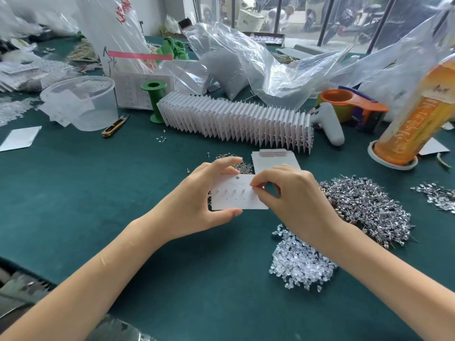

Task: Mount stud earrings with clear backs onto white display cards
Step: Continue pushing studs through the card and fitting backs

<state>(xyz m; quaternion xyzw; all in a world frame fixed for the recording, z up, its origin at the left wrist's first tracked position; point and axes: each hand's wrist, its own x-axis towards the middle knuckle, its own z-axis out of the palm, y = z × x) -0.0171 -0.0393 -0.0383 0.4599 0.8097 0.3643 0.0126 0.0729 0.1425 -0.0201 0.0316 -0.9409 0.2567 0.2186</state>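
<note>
I judge the card (237,193) light and bendable, so my left hand (197,200) grips its edges while my right hand (283,190) pinches a stud.

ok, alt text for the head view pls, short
A person's left hand holds a white display card above a green table while the right hand pinches a stud at its top row. Piles of stud earrings and clear backs lie to the right.
</note>
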